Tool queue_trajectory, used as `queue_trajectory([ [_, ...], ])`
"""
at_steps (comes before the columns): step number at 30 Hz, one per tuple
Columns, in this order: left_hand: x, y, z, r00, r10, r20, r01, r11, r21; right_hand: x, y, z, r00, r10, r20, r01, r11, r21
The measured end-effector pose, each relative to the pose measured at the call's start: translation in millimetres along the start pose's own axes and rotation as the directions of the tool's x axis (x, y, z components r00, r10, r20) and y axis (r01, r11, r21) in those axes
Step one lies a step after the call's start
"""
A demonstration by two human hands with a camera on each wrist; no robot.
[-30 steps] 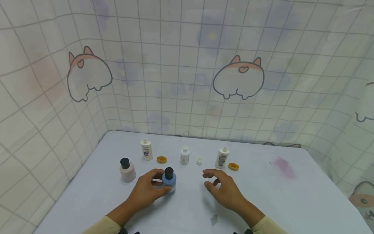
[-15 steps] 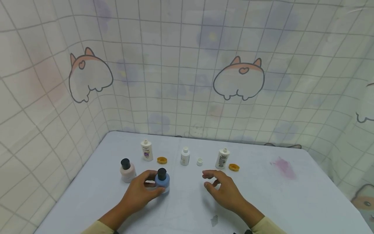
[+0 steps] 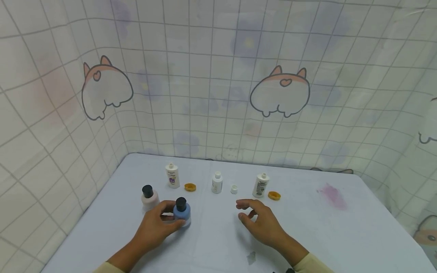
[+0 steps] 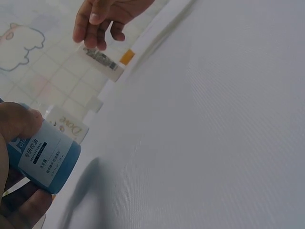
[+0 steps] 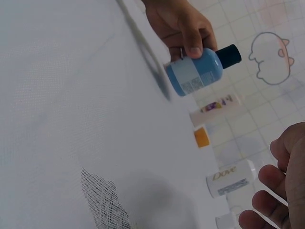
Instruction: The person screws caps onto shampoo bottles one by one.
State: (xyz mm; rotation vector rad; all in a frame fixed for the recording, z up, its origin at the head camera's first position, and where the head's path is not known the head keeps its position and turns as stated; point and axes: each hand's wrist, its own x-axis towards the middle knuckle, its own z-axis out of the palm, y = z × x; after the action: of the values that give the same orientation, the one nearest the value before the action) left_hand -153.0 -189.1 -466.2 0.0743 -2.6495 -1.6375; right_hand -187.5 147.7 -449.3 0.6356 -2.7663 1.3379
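My left hand (image 3: 153,227) grips a blue shampoo bottle (image 3: 182,214) with a black cap, thumb on the near side and fingers behind it. In the right wrist view the bottle (image 5: 195,71) is tilted and its shadow falls on the table. Chinese print covers its pale label (image 4: 45,152) in the left wrist view. A pale pink bottle (image 3: 150,199) with a black cap stands just behind my left hand. My right hand (image 3: 262,223) hovers over the table at the right, fingers loosely bent and holding nothing; a white bottle (image 3: 261,185) without a cap stands beyond it.
Farther back on the white table (image 3: 307,227) stand an uncapped white bottle (image 3: 173,176) and a white Dove bottle (image 3: 217,183). Two orange caps (image 3: 190,187) and a small white cap (image 3: 233,189) lie beside the white bottles. A grid-patterned curtain (image 3: 218,94) borders the table.
My left hand has carried the blue shampoo bottle leftward, closer to the pink bottle. The right hand has stayed in place.
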Motion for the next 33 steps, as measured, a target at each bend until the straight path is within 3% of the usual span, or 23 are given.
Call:
queue_trajectory([
  [11,-3.5,-10.2,-12.8,1.0,0.01,-0.021,-0.009,1.0,0.022,0.9,2.6,2.6,1.0,-0.005,-0.001,0.004,1.0,-0.016],
  [33,-14.6,-21.1,-39.8,0.998,-0.048,-0.037,0.05,0.998,0.046,2.2,2.1,4.1,1.0,-0.01,-0.001,0.01,1.0,-0.016],
])
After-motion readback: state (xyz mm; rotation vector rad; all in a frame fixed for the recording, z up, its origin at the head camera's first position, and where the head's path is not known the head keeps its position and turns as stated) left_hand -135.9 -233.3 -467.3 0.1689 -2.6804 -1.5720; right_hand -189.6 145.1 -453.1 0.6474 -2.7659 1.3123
